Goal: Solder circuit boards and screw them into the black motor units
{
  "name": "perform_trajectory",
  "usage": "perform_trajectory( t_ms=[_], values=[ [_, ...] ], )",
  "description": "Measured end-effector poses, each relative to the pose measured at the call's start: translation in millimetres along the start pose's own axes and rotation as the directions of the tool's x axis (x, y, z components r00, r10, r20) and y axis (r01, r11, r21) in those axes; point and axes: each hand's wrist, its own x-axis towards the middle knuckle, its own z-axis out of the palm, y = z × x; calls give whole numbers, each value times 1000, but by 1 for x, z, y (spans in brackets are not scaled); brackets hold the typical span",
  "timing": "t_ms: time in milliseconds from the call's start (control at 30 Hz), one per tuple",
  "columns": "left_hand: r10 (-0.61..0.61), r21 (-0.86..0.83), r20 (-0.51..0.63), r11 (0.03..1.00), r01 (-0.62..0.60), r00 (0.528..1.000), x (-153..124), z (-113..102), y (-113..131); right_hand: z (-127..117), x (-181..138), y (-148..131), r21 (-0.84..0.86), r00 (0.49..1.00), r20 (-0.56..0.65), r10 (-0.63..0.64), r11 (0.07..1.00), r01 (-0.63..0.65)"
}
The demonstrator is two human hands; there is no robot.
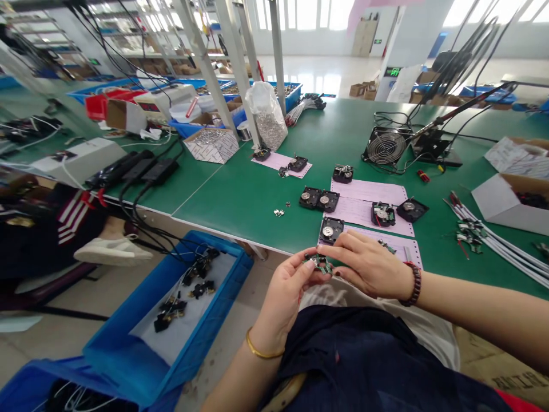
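My left hand and my right hand meet at the near edge of the green table, both pinched on a small green circuit board. The right hand lies over the board from the right and wears a bead bracelet; the left wrist has a gold bangle. Just beyond my fingers a black fan frame lies on a pink sheet. More black fan frames and a fan frame with red wires lie on the sheets behind it.
A blue bin with black parts stands on the floor at my left. On the table are a bag of screws, a desk fan, a soldering stand, white cable bundles and cardboard boxes.
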Motion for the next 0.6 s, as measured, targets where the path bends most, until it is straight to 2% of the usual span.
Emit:
perform_trajectory(
  t_ms=[167, 367, 600],
  values=[
    [71, 65, -34, 996, -68, 997, -1, -10, 2, 2, 12, 0, 107, 998, 56, -4, 994, -2],
    [119, 92, -38, 989, -115, 992, -4, -15, 14, 5, 25, 0, 293, 998, 57, 25, 955, -41],
    [111, 93, -46, 990, -106, 993, -2, -18, 13, 9, 24, 3, 232, 994, 107, -15, 973, -11]
  ],
)
